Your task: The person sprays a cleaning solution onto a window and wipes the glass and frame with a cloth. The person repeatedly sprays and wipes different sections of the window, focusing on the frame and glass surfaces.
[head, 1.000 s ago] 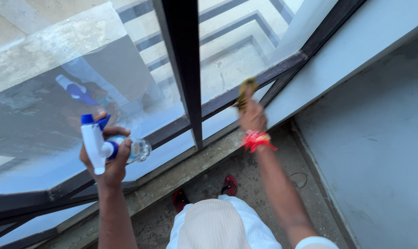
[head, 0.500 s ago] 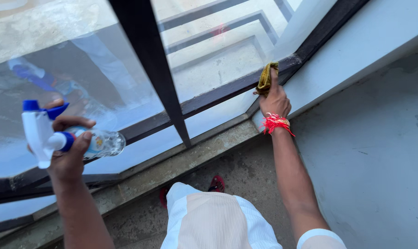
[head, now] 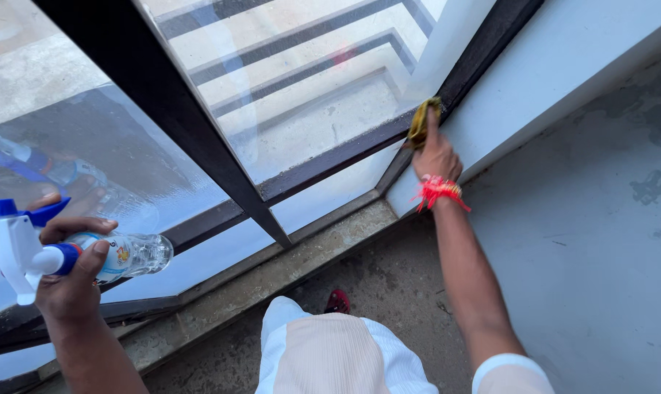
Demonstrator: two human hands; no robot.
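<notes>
At the lower right corner of the glass pane (head: 308, 109), a yellow-green cloth (head: 420, 121) is being pressed against the dark window frame (head: 330, 162) by the right hand (head: 436, 157). The cloth is being held in a narrow grip: fingers closed over it, index finger (head: 432, 124) laid up along it. The cloth is touching both the bottom rail and the corner where the frame meets the pale wall (head: 564, 66). A red thread band (head: 438, 191) is being worn on the right wrist.

Well apart, at far left, a clear spray bottle (head: 122, 255) is being held by the left hand (head: 71, 281). Grip is wrapped around the bottle neck, thumb over the blue collar. The white trigger head (head: 10, 248) with its blue cap is being pointed left and slightly down; the bottle body is lying nearly horizontal, base toward the frame. The bottle is being held clear of the glass, not touching it. A reflection of bottle and hand is being shown in the left pane (head: 60, 160).

The two panes are being split by a thick dark mullion (head: 170, 109) running diagonally. Below the frame, a worn concrete sill (head: 286, 263) is being shown, then a grey floor (head: 600, 241) with damp-looking patches. White clothing (head: 337, 354) and one red shoe (head: 337, 300) are being seen at bottom centre.
</notes>
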